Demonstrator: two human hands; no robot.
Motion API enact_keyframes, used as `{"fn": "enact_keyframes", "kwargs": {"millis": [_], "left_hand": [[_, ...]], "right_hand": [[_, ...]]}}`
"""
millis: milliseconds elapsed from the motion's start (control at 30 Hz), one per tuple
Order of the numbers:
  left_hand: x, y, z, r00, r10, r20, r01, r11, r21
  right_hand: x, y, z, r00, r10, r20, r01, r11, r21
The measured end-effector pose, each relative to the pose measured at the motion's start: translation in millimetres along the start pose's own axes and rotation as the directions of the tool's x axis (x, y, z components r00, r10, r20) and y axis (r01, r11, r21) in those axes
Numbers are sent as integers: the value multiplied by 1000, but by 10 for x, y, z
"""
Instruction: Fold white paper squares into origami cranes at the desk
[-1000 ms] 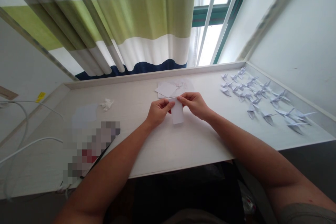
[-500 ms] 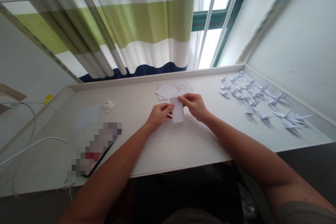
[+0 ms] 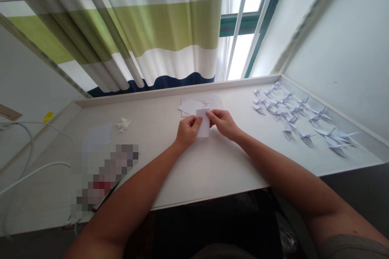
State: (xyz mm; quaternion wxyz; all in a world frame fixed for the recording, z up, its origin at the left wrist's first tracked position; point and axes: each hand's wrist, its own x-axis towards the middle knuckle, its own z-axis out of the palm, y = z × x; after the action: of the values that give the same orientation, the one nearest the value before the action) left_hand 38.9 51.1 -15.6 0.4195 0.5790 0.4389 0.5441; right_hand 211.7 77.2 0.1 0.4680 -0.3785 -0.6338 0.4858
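Note:
A small folded white paper (image 3: pixel 203 128) stands upright between both hands over the middle of the white table (image 3: pixel 194 170). My left hand (image 3: pixel 187 130) pinches its left edge with thumb and fingers. My right hand (image 3: pixel 223 123) grips its upper right edge. Just behind the hands lies a loose stack of white paper squares (image 3: pixel 191 105) flat on the table.
Several folded paper cranes (image 3: pixel 291 113) are spread over the table's right side near the wall. A crumpled white scrap (image 3: pixel 122 124) and a pale sheet (image 3: pixel 97 137) lie at the left, beside a blurred-out object (image 3: pixel 103 174) and white cables (image 3: pixel 27 170). A striped curtain (image 3: pixel 136 40) hangs behind.
Both hands have moved slightly away from me with the paper, which now looks shorter and is held more upright. The view has shifted a little.

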Motion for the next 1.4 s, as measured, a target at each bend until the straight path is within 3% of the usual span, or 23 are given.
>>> {"fn": "enact_keyframes", "kwargs": {"millis": [167, 600, 700, 833, 1067, 1400], "left_hand": [[-8, 12, -24, 999, 3, -39, -4, 1000, -8], [3, 74, -86, 998, 31, 53, -32, 999, 27], [16, 89, -108, 989, -29, 147, 30, 1000, -5], [25, 127, -163, 939, -110, 325, 111, 994, 16], [34, 133, -181, 967, -96, 237, 99, 995, -1], [62, 144, -223, 923, -162, 349, 174, 985, -3]], "right_hand": [[-27, -26, -9, 998, -30, 56, 34, 997, -73], [-24, -61, -50, 998, -54, 17, 53, 997, 54], [-10, -90, -63, 997, -82, 11, 80, 992, 94], [4, -91, -59, 998, -63, 6, 62, 988, 143], [-18, -18, -44, 993, -35, 116, 31, 999, 40], [-20, -44, -42, 995, -25, 93, 28, 999, -30]]}}
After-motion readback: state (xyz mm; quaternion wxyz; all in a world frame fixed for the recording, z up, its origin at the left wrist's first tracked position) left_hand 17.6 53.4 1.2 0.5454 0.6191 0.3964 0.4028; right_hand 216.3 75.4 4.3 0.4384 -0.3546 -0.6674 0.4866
